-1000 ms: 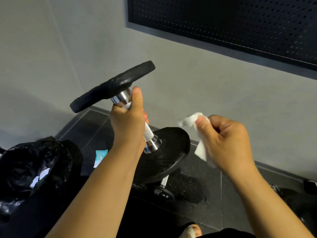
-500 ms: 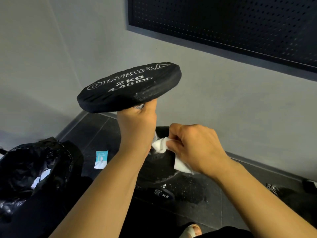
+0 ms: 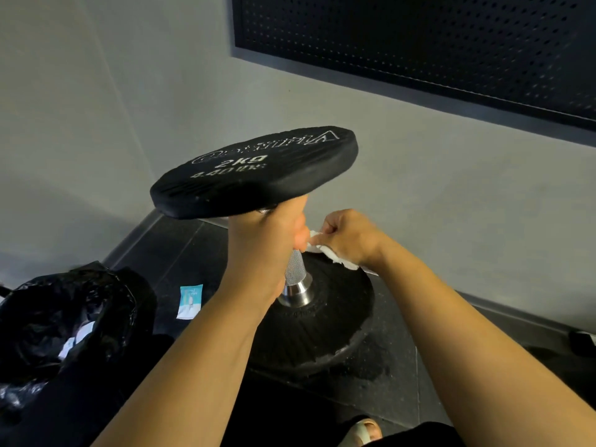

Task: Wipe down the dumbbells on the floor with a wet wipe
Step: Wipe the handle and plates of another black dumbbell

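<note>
Dumbbell (image 3: 283,227): it's being held up off the floor, standing almost straight up & down, leaning a little. One black plate is up top w/ "2kg" on it, the other plate is down low.
Long way of the bar: it's running top to bottom, from the top plate down to the shiny collar at the low plate.
Left hand (image 3: 267,253): it's wrapping tight round the top part of the bar, right under the top plate. Fingers are curled shut on it.
Right hand (image 3: 346,238): it's pinching the wet wipe (image 3: 332,253) in bunched fingers, just to the right of the bar.
Wipe vs bar: the wipe's tip is sitting right next to the left hand's fingers, maybe touching them. Can't tell if it's touching the metal yet.
Bare bit of bar: the bumpy grip part is showing below the left hand, lower & to the left of the wipe.
Which hand is nearer: the left is already on the bar, the right is just beside it.
Next move, my guess: the right hand needs to go down & in a bit to rub the bare grip, or out over the low plate under it.
Watch out: the left hand is covering the top of the bar, so that bit prob. can't get wiped till the grip shifts.
Other stuff: black bin bag (image 3: 61,321) is sitting on the floor (image 3: 180,253) at left, a small blue packet (image 3: 190,301) is lying near it.
</note>
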Demonstrator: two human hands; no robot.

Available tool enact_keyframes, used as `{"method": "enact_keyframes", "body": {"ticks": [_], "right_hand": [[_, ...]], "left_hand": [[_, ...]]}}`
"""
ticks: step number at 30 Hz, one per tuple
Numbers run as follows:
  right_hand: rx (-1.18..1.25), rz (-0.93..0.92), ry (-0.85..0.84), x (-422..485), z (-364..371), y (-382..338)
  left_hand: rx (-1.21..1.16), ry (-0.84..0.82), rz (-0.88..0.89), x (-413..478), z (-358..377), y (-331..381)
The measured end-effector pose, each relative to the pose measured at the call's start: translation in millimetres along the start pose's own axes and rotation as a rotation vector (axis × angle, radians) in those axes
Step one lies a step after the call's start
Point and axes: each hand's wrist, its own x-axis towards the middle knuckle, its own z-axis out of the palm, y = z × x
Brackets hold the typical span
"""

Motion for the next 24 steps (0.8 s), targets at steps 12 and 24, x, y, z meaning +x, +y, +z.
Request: {"method": "enact_keyframes", "body": {"ticks": [12,24], "right_hand": [[0.6,0.208,0.067,-31.8,-12.1,1.1],[0.3,-0.155,0.485,-61.2,1.8,-3.8]], "left_hand": [[-0.194,0.15,-0.195,23.8,-5.6,10.0],[-0.106,0.381,-0.266,45.4,-14.0,-11.3]]}}
